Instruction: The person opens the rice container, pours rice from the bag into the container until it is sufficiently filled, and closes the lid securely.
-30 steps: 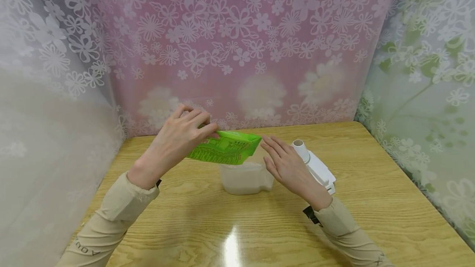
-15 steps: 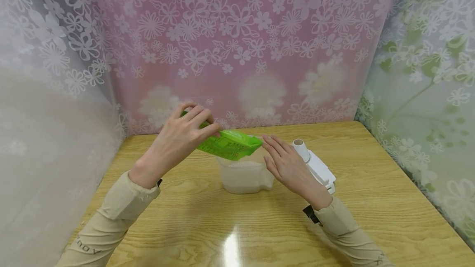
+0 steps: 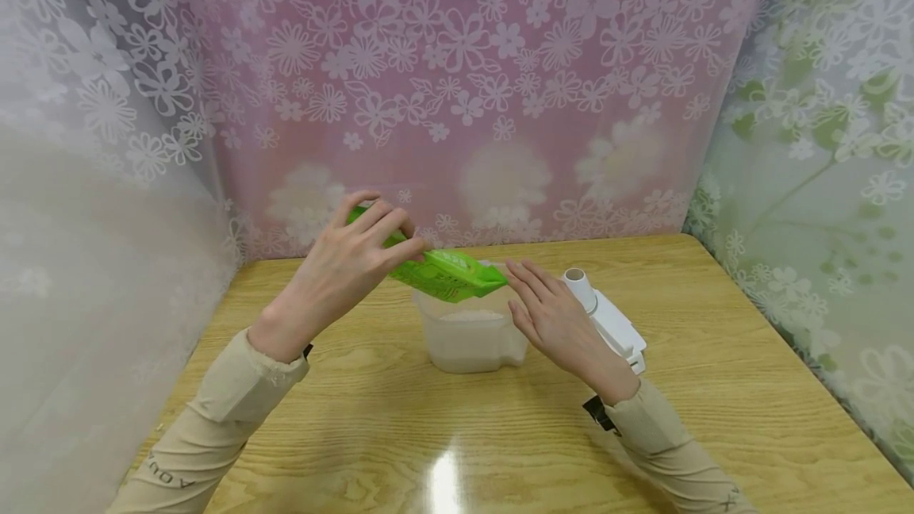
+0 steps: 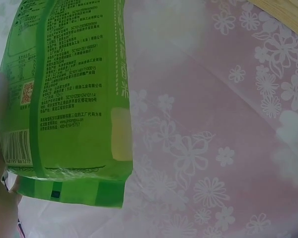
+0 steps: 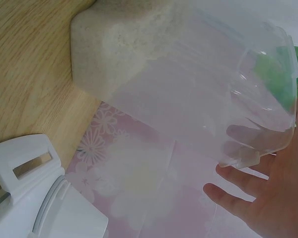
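Observation:
My left hand (image 3: 353, 256) grips a green rice bag (image 3: 451, 276) from above, its fingers curled over the bag. Tilted, the bag slopes down to the right above a translucent plastic container (image 3: 467, 339). Printed text and a barcode cover the bag's back (image 4: 72, 99) in the left wrist view. Pale rice (image 5: 134, 29) lies in the bottom of the container. With fingers extended, my right hand (image 3: 560, 324) is at the container's right rim, close to the bag's lower end. In the right wrist view, its fingers (image 5: 243, 183) are by the rim; the exact contact is unclear.
A white plastic piece with a round spout (image 3: 610, 320) lies on the wooden table (image 3: 343, 427) right of the container, partly behind my right hand. Flowered curtains (image 3: 457, 101) stand behind the table and along both sides.
The left hand has tipped the green rice bag more steeply and raised it slightly, so more of the container and the rice shows. The right hand has stayed nearly still.

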Demonstrator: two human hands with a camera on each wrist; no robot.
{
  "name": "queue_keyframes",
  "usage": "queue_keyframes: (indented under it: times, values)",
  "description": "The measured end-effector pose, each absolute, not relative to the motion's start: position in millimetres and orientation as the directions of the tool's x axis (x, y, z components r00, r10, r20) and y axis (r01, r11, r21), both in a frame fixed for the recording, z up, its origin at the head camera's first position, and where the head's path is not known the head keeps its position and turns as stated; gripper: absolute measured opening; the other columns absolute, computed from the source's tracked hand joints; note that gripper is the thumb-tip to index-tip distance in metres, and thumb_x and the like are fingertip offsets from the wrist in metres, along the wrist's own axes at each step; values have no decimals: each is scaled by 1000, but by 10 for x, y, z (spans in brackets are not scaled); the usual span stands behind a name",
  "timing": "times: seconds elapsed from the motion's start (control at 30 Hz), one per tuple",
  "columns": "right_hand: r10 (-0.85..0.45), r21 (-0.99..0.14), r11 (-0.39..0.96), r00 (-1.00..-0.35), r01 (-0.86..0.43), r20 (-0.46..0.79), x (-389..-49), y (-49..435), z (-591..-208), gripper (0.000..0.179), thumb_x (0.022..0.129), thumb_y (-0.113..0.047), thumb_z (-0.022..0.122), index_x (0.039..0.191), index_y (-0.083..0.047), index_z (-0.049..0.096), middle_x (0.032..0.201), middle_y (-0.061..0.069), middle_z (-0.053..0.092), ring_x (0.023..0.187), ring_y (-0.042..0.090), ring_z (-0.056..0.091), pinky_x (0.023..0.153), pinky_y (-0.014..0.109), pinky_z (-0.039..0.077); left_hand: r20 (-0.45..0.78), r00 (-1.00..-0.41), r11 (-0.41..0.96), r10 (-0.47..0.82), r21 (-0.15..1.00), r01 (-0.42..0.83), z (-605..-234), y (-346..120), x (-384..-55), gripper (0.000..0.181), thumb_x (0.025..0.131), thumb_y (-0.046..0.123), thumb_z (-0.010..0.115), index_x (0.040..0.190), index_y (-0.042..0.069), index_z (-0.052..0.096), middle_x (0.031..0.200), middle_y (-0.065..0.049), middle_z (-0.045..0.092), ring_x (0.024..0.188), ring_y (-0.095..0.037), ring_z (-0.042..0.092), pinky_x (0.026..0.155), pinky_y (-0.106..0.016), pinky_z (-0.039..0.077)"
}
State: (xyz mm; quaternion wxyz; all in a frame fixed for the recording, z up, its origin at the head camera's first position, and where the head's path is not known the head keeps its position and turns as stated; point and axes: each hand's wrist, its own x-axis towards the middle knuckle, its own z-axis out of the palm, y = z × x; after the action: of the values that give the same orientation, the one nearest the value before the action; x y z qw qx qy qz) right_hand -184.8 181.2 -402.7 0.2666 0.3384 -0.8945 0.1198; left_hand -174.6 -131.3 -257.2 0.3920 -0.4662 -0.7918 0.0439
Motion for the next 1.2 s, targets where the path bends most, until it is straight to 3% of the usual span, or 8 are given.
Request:
queue_keyframes:
  times: [0.33, 0.7, 1.0, 1.2]
  values:
    - [-544, -38, 735, -623, -677, 561, -1848, 1818, -4037, 50, 110, -32, 39, 147, -1, 50, 151, 18, 49, 140, 38, 45, 115, 51, 36, 604, -254, 567, 756, -409, 715, -2613, -1331, -1750, 24, 82, 15, 80, 104, 17, 71, 98, -5, 62, 100, -30, 59, 111, -53, 38]
    - [-543, -35, 739, -624, -673, 562, -1844, 1813, -4038, 53, 111, -34, 34, 139, 4, 57, 151, 17, 50, 141, 36, 44, 115, 51, 37, 669, -270, 622, 692, -365, 693, -2701, -1369, -1781, 14, 93, 26, 69, 101, 15, 71, 95, -5, 65, 95, -29, 62, 107, -52, 41]
    - [-543, -29, 734, -612, -679, 575, -1850, 1813, -4037, 49, 110, -31, 38, 140, 3, 56, 150, 18, 50, 141, 37, 44, 115, 49, 36, 697, -348, 695, 628, -300, 654, -2797, -1438, -1793, 13, 95, 26, 67, 99, 14, 71, 90, -4, 71, 86, -26, 66, 99, -48, 47]
    - [-544, -31, 737, -619, -675, 566, -1850, 1814, -4030, 49, 110, -31, 37, 140, 3, 57, 150, 18, 51, 139, 38, 46, 116, 49, 36, 707, -405, 741, 580, -251, 623, -2922, -1481, -1789, 13, 97, 22, 67, 98, 9, 67, 86, -5, 71, 85, -28, 69, 85, -44, 53]
